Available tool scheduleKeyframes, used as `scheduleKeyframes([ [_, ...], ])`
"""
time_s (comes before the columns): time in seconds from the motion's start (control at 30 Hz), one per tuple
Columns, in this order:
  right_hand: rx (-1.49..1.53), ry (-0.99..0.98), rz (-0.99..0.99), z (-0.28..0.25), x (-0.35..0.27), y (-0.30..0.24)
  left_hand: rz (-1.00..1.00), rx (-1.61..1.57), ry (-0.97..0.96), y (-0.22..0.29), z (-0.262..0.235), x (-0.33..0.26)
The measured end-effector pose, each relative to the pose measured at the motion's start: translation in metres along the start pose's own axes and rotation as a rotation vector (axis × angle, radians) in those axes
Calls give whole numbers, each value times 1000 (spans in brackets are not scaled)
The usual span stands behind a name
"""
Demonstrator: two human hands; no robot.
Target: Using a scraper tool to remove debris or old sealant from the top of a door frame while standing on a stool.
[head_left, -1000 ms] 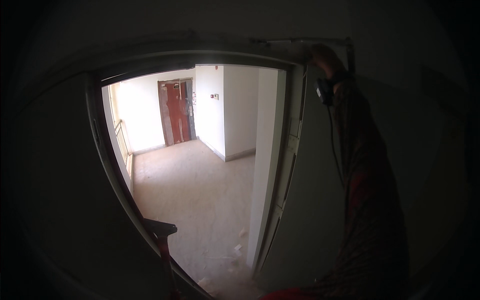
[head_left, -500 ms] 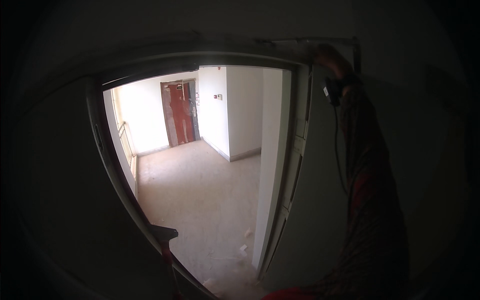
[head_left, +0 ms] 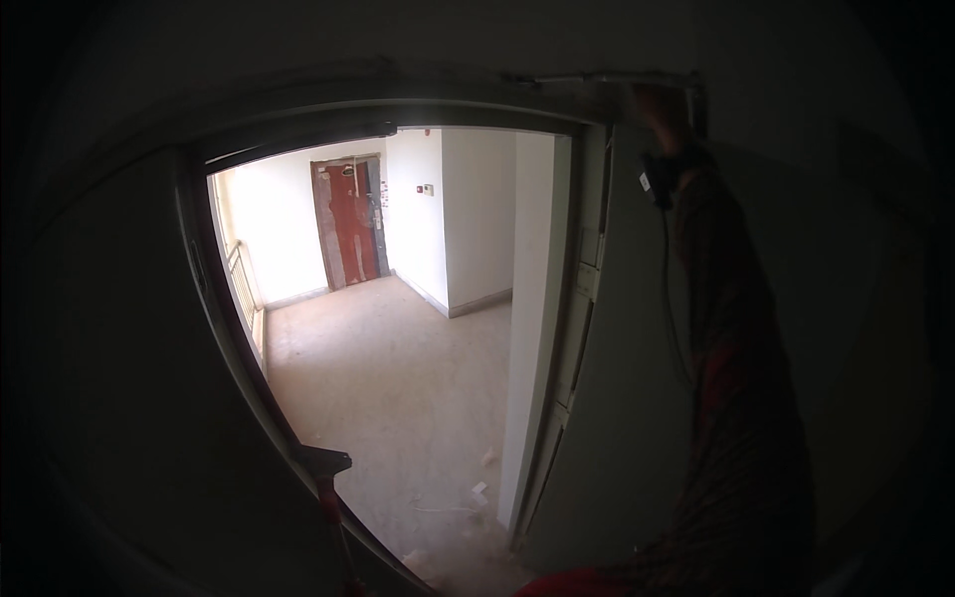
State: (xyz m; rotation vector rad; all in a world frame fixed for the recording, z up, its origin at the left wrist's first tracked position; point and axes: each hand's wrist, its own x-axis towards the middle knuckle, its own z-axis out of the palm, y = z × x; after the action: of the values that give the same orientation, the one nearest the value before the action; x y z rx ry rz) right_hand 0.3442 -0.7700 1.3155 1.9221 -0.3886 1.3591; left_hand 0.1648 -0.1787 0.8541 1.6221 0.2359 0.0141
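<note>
Dusty floor [head_left: 388, 348] beyond dark doorframe [head_left: 398, 112]; far red door [head_left: 350, 224], patchy; right hand [head_left: 663, 114] up high beside slim bar [head_left: 627, 78], grip too dark to tell.

And it's one right hand [head_left: 665, 117] up between one and two o'clock, one thin bar [head_left: 637, 78] at one! One dark wrist device [head_left: 654, 182] at two, one cable [head_left: 665, 289] at three. Round to six: one white scrap [head_left: 479, 489], the pale bits [head_left: 418, 563] near it too blurred to count. Swing to seven, one red-handled tool [head_left: 329, 500]! One railing [head_left: 239, 279] at nine, one red door [head_left: 348, 224] at ten, and there, at eleven, two small wall boxes [head_left: 429, 189]!
</note>
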Motion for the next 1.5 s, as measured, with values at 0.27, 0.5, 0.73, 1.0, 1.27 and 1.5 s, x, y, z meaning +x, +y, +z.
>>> scheduleKeyframes([
  [0.27,128,-240,-220,-17,2,-13,24,-2,-41,-4,-7,0],
  [0.5,182,109,-165,-21,4,-17,43,-68,-63,-13,-5,8],
  [0.73,314,63,-107,-2,-4,-8,18,-60,-79,-13,-6,8],
  [1.0,490,79,-30,-17,-6,-16,36,-21,-65,-27,-10,9],
  [1.27,543,347,194,1,-14,0,60,-50,-65,-28,-2,7],
  [1.5,426,349,-380,-4,-46,17,52,-37,-54,-25,-6,2],
])
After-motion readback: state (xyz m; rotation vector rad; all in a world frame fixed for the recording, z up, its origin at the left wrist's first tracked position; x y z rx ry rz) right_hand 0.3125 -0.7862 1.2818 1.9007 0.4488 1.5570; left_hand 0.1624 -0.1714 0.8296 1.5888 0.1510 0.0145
